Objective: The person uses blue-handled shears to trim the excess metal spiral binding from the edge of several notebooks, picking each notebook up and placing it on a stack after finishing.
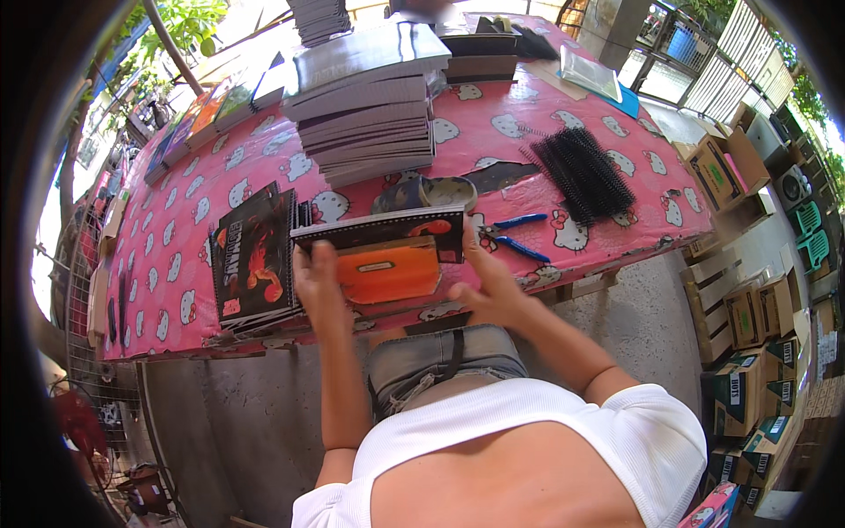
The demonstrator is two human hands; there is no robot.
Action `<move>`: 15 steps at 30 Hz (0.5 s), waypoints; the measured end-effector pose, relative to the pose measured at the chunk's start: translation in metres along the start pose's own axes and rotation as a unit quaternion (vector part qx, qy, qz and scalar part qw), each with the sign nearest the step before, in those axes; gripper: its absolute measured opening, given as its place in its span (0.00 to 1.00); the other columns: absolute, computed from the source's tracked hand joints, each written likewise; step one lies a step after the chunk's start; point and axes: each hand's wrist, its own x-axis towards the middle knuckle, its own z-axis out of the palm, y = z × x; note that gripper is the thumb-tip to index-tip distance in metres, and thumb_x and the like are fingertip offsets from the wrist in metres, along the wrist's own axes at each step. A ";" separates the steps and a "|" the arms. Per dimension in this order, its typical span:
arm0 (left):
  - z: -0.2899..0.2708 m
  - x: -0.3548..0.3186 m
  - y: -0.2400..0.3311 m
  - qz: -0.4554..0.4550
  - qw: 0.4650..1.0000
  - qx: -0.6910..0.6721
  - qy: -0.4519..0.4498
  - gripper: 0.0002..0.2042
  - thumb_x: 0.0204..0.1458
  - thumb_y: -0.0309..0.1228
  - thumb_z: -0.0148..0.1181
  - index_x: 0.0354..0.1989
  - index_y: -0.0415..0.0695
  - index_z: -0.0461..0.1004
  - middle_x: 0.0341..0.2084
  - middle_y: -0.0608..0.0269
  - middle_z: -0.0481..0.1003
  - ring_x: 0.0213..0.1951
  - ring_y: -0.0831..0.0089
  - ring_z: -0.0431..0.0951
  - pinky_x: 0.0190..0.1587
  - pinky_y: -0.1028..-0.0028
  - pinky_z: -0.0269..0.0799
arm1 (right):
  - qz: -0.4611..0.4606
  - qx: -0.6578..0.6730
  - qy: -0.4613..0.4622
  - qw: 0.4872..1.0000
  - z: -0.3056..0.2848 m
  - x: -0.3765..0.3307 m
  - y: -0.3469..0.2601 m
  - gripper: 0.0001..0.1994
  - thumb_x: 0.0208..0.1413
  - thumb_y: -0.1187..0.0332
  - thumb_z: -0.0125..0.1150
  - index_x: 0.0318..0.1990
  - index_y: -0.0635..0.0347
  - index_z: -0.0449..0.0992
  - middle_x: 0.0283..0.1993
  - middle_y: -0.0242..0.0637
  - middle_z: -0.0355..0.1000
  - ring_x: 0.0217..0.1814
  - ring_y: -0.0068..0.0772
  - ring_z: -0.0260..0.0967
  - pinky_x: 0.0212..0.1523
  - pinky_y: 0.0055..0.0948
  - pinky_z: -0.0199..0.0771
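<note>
Shows a black-covered notebook (pixel 378 231) between 2 bare hands, over the near side of a pink-covered table (pixel 176 255), with a row of holes or coil loops along the upper long edge and an orange block-like object (pixel 387 275) at the lower edge. Gripped at the left end by the left hand (pixel 319 277); met at the right end by the fingers of the right hand (pixel 495 286), with the thumb spread clear. Cannot tell a firm pinch there from light contact. Probably light, fairly stiff in the cover, looser in the pages, slippery on the glossy face. Best taken by both short ends, away from the perforated edge. Lies between a notebook stack (pixel 251 255) on the left and blue-handled pliers (pixel 525 249) on the right.
</note>
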 end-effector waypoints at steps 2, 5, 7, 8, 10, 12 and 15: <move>-0.019 0.007 0.007 -0.016 0.990 -0.139 0.003 0.31 0.53 0.34 0.61 0.62 0.37 0.55 0.55 0.57 0.63 0.54 0.75 0.65 0.52 0.77 0.64 | 0.210 -0.299 -0.291 0.884 -0.056 0.047 0.007 0.23 0.49 0.68 0.63 0.55 0.60 0.70 0.41 0.46 0.75 0.47 0.37 0.73 0.49 0.34 0.69; 0.012 0.003 0.035 0.172 0.975 0.121 0.065 0.30 0.53 0.35 0.59 0.63 0.41 0.56 0.60 0.56 0.59 0.59 0.70 0.61 0.61 0.66 0.53 | -0.056 -0.473 -0.031 0.879 -0.160 0.150 0.063 0.13 0.48 0.67 0.62 0.42 0.59 0.78 0.35 0.46 0.76 0.36 0.49 0.74 0.40 0.40 0.73; 0.040 -0.002 0.042 0.274 0.919 0.273 0.074 0.30 0.53 0.35 0.58 0.64 0.43 0.56 0.62 0.54 0.57 0.62 0.67 0.58 0.64 0.61 0.48 | 0.032 -0.730 0.015 0.683 -0.249 0.189 0.106 0.15 0.49 0.59 0.62 0.43 0.54 0.78 0.36 0.45 0.77 0.41 0.47 0.74 0.43 0.40 0.72; 0.050 -0.004 0.042 0.359 0.872 0.329 0.038 0.29 0.53 0.34 0.58 0.63 0.44 0.57 0.63 0.53 0.55 0.63 0.65 0.56 0.64 0.58 0.43 | 0.106 -0.721 -0.025 0.685 -0.270 0.197 0.118 0.14 0.49 0.60 0.62 0.43 0.54 0.78 0.38 0.46 0.76 0.42 0.47 0.74 0.44 0.40 0.72; 0.068 -0.016 0.048 0.440 0.809 0.389 0.011 0.29 0.52 0.33 0.57 0.63 0.46 0.58 0.65 0.51 0.53 0.65 0.64 0.54 0.65 0.55 0.39 | 0.172 -0.702 -0.072 0.688 -0.269 0.207 0.125 0.14 0.49 0.60 0.61 0.42 0.54 0.78 0.40 0.47 0.76 0.44 0.47 0.73 0.45 0.40 0.71; 0.080 -0.030 0.055 0.419 0.728 0.542 0.001 0.23 0.52 0.32 0.57 0.58 0.46 0.66 0.63 0.52 0.56 0.64 0.62 0.56 0.64 0.55 0.41 | 0.136 -0.632 -0.082 0.759 -0.255 0.210 0.115 0.12 0.50 0.63 0.60 0.41 0.56 0.77 0.40 0.47 0.75 0.44 0.48 0.73 0.45 0.41 0.70; 0.084 -0.018 0.037 0.420 0.689 0.571 -0.153 0.20 0.50 0.35 0.60 0.53 0.48 0.72 0.56 0.57 0.66 0.59 0.62 0.64 0.63 0.55 0.43 | 0.006 -0.619 -0.066 0.782 -0.244 0.215 0.109 0.09 0.49 0.68 0.60 0.38 0.59 0.77 0.38 0.46 0.75 0.41 0.49 0.73 0.44 0.42 0.70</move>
